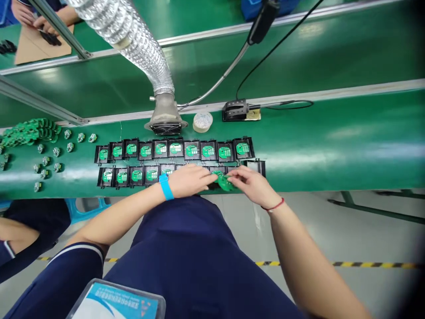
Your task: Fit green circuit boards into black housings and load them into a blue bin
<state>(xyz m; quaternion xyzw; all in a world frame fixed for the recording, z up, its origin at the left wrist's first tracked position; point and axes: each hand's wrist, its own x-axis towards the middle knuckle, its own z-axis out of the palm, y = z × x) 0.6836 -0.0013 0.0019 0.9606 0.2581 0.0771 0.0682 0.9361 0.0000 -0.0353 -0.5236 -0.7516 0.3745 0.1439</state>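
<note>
Head view: right hand [250, 182] has thumb and fingers pinching the edge of a green circuit board [226, 183], just above the near edge of the bench [332, 146]. Board sits at about 8 o'clock from the right fingertips, tilted. Roughly round, so no clear long axis; its visible slant runs about 10 to 4 o'clock.

Left hand [190, 180] comes in from 9 o'clock, palm down, fingers close together and pointing to 3 o'clock. Board is just beside those fingertips, at 3 to 4 o'clock; can't tell if they touch or grip it. Right hand is the nearer one, since it has the board.

Lower row of black housings [144, 175] runs under both hands, partly hidden. Upper row of black housings [184, 153] lies just past it at 12 o'clock, a green board in each one. One more black housing [257, 165] is at 1 o'clock from the right hand.

Further off: fume hood [166, 119] at 11 from the held board, round pale tub [202, 122] also near 11, black tool stand [234, 110] near 12. Small components [56, 152] and a pile of green boards [29, 132] at 9 to 10, well apart. Co-worker's hands [25, 15] at 10, across the bench frame.
</note>
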